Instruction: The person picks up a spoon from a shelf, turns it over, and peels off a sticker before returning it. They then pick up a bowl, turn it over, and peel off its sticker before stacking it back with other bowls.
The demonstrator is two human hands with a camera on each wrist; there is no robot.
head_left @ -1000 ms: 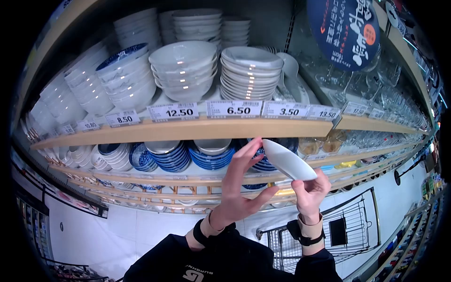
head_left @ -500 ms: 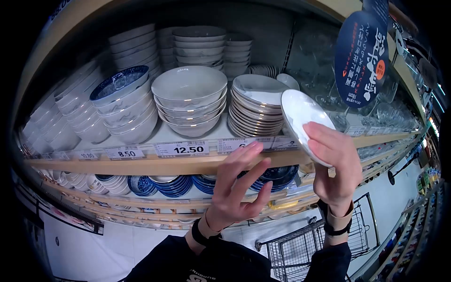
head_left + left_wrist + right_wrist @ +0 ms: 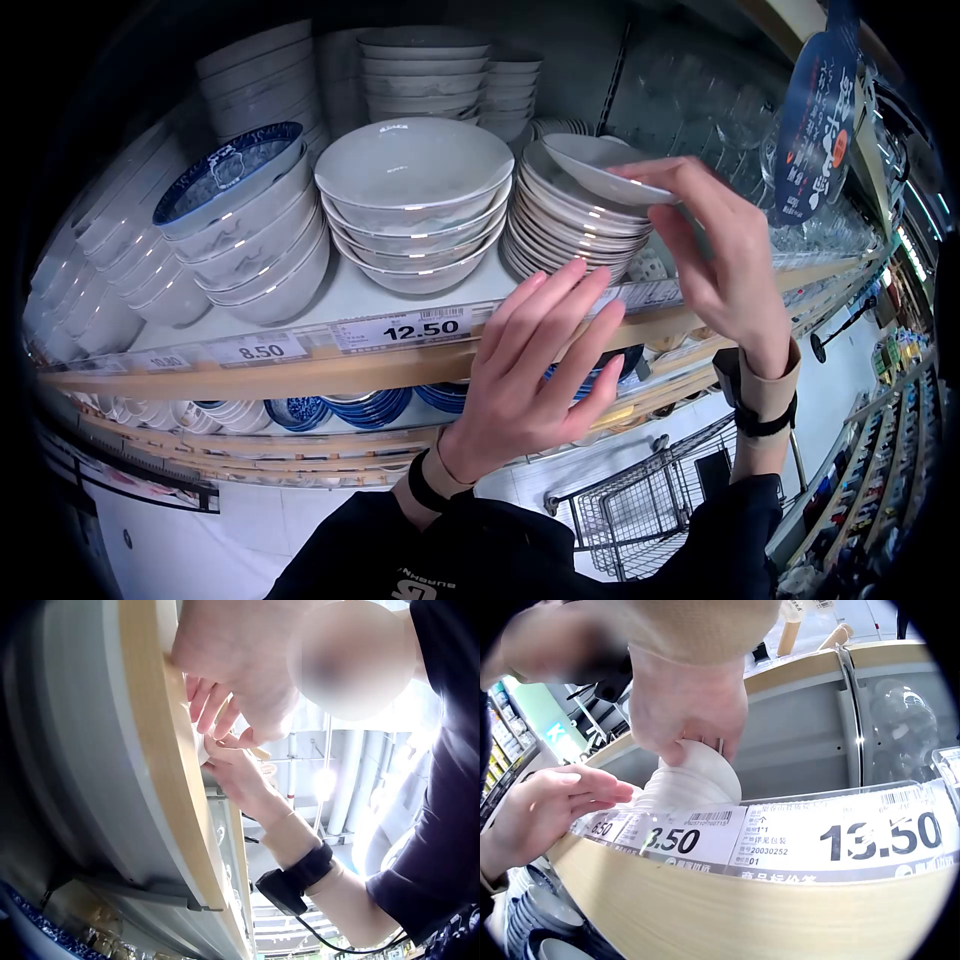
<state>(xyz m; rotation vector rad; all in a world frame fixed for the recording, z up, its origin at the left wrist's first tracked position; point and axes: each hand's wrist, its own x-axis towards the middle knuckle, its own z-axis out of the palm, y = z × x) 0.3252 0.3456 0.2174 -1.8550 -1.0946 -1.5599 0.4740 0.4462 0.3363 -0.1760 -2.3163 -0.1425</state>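
In the head view a small white dish (image 3: 600,168) tilts over the top of a stack of white plates (image 3: 570,230). My right hand (image 3: 730,250) pinches its right rim between thumb and fingers; the right wrist view also shows the hand (image 3: 690,705) on the dish (image 3: 709,766) at the stack. My left hand (image 3: 540,370) is held in front of the shelf edge with fingers spread, holding nothing, just below the stack. In the left wrist view the left hand (image 3: 232,660) hangs near the wooden shelf edge.
White bowls (image 3: 415,190) stand stacked left of the plates, with blue-rimmed ones (image 3: 235,180) beyond. Price tags line the wooden shelf edge (image 3: 270,378). A dark hanging sign (image 3: 815,130) is at the upper right, glassware below it. A shopping cart (image 3: 640,500) stands below.
My right hand has carried the dish from in front of the shelf, up to the right, then onto the plate stack. The left hand let go of it earlier and moved slightly toward the shelf edge.
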